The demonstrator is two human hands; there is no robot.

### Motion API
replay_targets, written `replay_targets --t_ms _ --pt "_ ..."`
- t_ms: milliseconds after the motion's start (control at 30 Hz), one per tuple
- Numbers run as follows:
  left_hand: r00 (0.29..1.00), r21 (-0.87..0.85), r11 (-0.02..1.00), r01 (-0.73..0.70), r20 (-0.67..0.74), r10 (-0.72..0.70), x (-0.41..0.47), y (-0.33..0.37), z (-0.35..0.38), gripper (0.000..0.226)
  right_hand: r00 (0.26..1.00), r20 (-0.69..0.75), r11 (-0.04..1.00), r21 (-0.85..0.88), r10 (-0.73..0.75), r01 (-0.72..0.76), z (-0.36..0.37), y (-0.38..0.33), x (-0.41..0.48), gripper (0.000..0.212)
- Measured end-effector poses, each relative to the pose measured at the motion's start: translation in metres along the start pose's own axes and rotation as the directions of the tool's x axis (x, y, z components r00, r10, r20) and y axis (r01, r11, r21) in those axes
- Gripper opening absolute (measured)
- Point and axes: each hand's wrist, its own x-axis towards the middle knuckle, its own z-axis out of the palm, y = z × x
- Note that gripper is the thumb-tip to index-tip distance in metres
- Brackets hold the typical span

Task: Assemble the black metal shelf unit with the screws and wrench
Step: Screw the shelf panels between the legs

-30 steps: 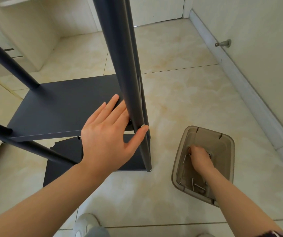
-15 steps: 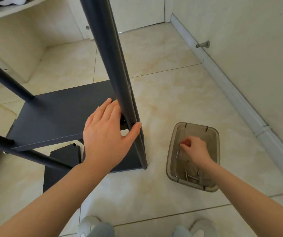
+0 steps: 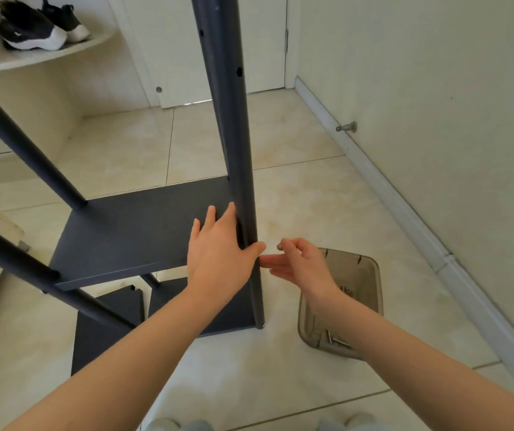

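Observation:
A black metal shelf unit stands on the tiled floor with a shelf panel (image 3: 125,241) set between dark upright poles. My left hand (image 3: 218,253) lies flat on the panel's right corner, thumb against the near right pole (image 3: 243,181). My right hand (image 3: 296,262) hovers just right of that pole and pinches a small screw (image 3: 280,246) between thumb and forefinger. A translucent brown plastic box (image 3: 370,275) with several screws in it sits on the floor under my right forearm. No wrench is visible.
A lower shelf panel (image 3: 106,337) lies near the floor under the unit. Two more poles (image 3: 31,157) rise at the left. The wall and baseboard (image 3: 405,213) with a door stopper (image 3: 347,127) run along the right. Dark sneakers (image 3: 38,29) rest on a corner shelf at upper left.
My right hand has lifted out of the plastic box with a screw and moved left up to the pole. My left hand stays on the shelf corner.

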Motion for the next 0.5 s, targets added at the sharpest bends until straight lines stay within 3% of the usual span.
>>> replay_targets --t_ms 267,500 --pt "0.999 -0.011 1.000 0.017 0.033 -0.017 0.004 -0.002 -0.008 0.066 0.998 -0.051 0.984 -0.175 -0.037 0.027 0.031 -0.005 -0.003 0.023" --pt "0.999 -0.164 0.986 0.007 -0.031 -0.012 0.015 -0.011 -0.044 0.056 0.989 -0.061 0.964 -0.240 -0.132 0.114 0.055 -0.019 0.004 0.019"
